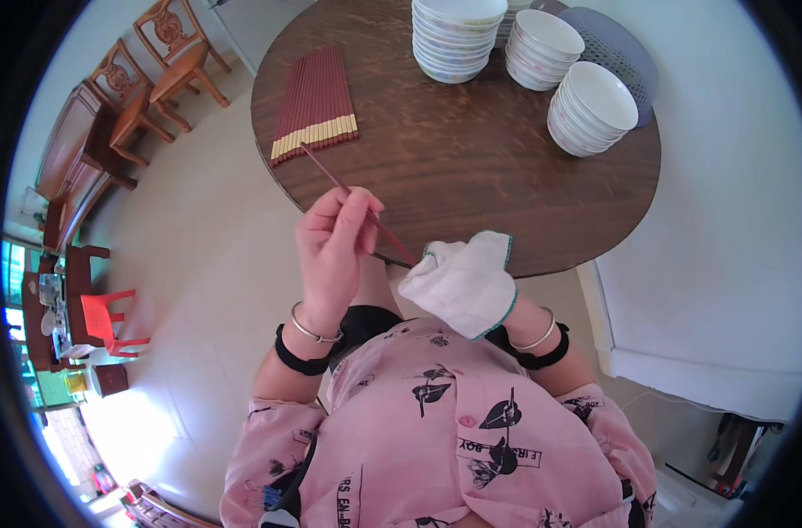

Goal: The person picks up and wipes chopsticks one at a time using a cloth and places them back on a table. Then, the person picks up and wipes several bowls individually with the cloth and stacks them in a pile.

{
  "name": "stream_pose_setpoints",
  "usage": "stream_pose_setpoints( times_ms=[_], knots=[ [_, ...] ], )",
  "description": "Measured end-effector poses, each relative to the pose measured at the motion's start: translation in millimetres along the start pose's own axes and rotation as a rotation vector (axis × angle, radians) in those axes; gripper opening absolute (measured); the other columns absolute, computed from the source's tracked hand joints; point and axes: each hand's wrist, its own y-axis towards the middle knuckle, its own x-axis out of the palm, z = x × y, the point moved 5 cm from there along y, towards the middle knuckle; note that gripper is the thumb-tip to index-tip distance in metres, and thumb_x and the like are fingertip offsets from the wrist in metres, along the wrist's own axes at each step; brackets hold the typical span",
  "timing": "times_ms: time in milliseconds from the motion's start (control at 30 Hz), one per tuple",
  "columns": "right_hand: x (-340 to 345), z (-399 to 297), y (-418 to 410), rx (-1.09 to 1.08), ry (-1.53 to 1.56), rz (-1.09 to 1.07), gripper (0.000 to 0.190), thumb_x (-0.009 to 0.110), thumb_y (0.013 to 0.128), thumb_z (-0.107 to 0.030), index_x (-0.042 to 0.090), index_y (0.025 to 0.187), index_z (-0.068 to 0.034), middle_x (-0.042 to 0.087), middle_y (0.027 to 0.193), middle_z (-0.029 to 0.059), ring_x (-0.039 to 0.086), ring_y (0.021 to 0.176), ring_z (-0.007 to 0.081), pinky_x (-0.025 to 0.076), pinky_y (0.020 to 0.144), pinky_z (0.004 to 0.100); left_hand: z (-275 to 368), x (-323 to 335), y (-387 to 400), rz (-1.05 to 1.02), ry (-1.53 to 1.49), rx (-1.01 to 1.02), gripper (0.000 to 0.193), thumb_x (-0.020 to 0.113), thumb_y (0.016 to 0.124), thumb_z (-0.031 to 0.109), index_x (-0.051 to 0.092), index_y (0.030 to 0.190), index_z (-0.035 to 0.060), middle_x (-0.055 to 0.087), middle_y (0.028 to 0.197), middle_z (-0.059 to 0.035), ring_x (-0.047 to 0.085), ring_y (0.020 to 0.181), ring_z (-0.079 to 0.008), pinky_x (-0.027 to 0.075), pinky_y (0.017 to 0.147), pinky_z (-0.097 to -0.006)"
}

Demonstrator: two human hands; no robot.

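Observation:
My left hand [338, 241] pinches a dark red chopstick [325, 170] near its middle, slanting down to the right. Draped over my right hand [516, 310] is a white cloth [464, 280] with green stitched edging, wrapped around the chopstick's lower end; it hides most of the fingers. Both hands are at the near edge of a dark brown wooden table [434, 178]. Many matching chopsticks [315, 92] lie side by side at the table's left, their gold bands lined up towards me. The held chopstick's far tip overlaps that row in the picture; whether they touch I cannot tell.
White bowls stand in a tall stack [457, 46], a middle stack [539, 53] and a right stack [589, 112]. Behind them sits a grey perforated basket [615, 59]. A white wall [718, 218] rises at the right. Carved wooden chairs [183, 59] and a red plastic stool [104, 320] stand left.

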Motion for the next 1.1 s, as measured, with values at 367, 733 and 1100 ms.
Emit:
stream_pose_setpoints(
  times_ms=[367,733,1100],
  knots=[
    [-7,7,9,-0.003,0.135,0.069,0.004,0.056,0.072,-0.013,0.053,0.074,-0.015,0.043,0.061,0.0003,0.049,0.054,0.0173,0.034,0.048,0.034,16,-36,27,0.121,0.124,0.033,0.013,0.048,0.096,0.017,0.053,0.097,0.004,0.06,0.073,-0.0025,0.046,0.05,-0.0031,0.034,0.045,-0.0163],
    [36,44,-23,0.511,1.716,0.027,0.01,0.06,0.078,-0.01,0.054,0.071,-0.011,0.056,0.068,0.0016,0.054,0.063,0.0125,0.04,0.056,0.026,18,-186,184,0.275,1.063,-0.013,0.023,0.059,0.089,0.022,0.062,0.086,-0.001,0.059,0.065,-0.0027,0.053,0.053,-0.0089,0.041,0.049,-0.0249],
    [50,46,-31,0.491,2.217,-0.152,0.016,0.048,0.09,-0.02,0.052,0.083,-0.006,0.056,0.077,0.0043,0.056,0.073,0.0135,0.045,0.064,0.0259,-1,-167,209,0.297,1.371,0.165,0.021,0.066,0.082,0.02,0.063,0.086,-0.0004,0.066,0.083,-0.0173,0.064,0.08,-0.0325,0.05,0.073,-0.0404]
  ],
)
